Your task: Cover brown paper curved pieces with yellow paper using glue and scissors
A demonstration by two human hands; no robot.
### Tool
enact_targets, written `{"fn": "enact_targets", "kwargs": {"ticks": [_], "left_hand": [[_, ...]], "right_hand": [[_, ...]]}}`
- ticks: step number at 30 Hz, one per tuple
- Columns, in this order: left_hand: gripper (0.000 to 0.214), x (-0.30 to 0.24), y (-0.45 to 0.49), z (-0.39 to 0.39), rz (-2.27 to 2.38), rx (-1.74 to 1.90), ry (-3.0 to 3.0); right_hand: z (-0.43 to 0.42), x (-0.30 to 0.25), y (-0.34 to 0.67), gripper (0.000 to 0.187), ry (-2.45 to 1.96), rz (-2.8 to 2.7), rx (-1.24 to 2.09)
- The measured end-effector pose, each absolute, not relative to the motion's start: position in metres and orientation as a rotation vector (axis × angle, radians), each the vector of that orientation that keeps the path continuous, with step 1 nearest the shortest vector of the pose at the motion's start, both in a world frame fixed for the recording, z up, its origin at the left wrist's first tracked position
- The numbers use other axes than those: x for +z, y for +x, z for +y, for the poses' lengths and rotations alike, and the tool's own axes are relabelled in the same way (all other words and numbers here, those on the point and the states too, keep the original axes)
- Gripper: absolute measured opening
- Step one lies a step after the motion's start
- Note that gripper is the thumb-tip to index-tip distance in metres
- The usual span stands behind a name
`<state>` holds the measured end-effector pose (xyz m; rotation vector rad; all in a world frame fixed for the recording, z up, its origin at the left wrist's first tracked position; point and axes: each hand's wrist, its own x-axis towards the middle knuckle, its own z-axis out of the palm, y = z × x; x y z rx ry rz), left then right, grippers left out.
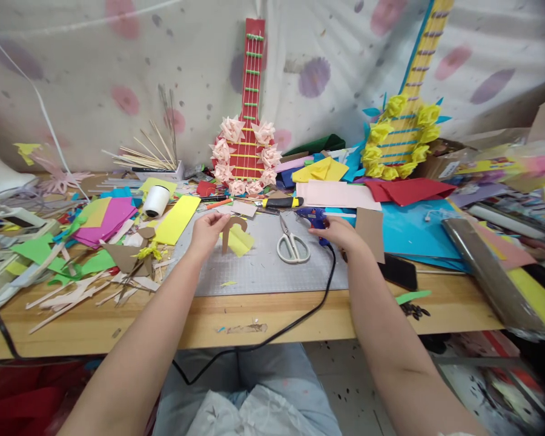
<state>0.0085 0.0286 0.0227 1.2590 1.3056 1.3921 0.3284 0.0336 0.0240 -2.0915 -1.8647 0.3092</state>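
Observation:
My left hand [208, 234] pinches the upper left edge of a small brown paper cutout [227, 235], shaped like a hooked strip, over the cutting mat [272, 275]. A crumpled yellow paper piece [241, 243] lies just behind and beside the cutout. My right hand [338, 232] is closed around a blue glue gun [312, 216], its nozzle pointing left and its black cord running down over the table edge. Between my hands, scissors [293, 247] with pale handles rest on the mat. A yellow-black utility knife [283, 202] lies at the mat's far edge.
A red paper guitar [253, 79] with pink flowers and a yellow one [397, 142] lean at the back. Coloured scraps [86, 266] and a white cylinder [157, 201] are on the left. Blue sheets [418, 236], a phone [398, 272] and a wrapped bundle [490, 272] lie right.

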Motion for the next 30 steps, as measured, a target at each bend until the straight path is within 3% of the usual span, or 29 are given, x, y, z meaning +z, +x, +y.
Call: {"fn": "enact_targets", "kwargs": {"ticks": [7, 14, 22, 30], "left_hand": [[0.019, -0.005, 0.014, 0.018, 1.391, 1.294, 1.213], [0.008, -0.001, 0.019, 0.02, 1.257, 1.385, 0.783], [0.019, 0.013, -0.006, 0.012, 0.867, 1.244, 0.181], [0.02, 0.006, -0.01, 0.015, 0.677, 1.3, 0.245]], "right_hand": [[0.04, 0.003, 0.319, 0.041, -2.06, -1.623, 0.371], [0.042, 0.022, 0.302, 0.032, -1.321, -0.999, 0.638], [0.037, 0.041, 0.223, 0.029, -1.056, -1.034, 1.054], [0.026, 0.01, 0.147, 0.033, -0.972, -1.031, 1.356]]}}
